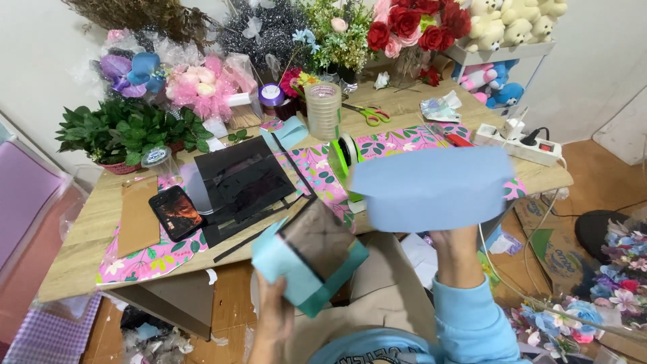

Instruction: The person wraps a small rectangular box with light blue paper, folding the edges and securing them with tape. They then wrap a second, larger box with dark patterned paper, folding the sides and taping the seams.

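Left hand (275, 311) grips teal box (309, 257); right hand (456, 251) pinches blue paper (431, 189).

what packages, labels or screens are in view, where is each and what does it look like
Light blue box with teal base: held in the left hand, low centre, dark panel on top.
Black smartphone: flat on the wooden table's left part, dark screen with an orange-brown picture.
Brown cardboard box: on the floor at right, printed flap.
Round labelled lid: beside the green plant, white and blue.
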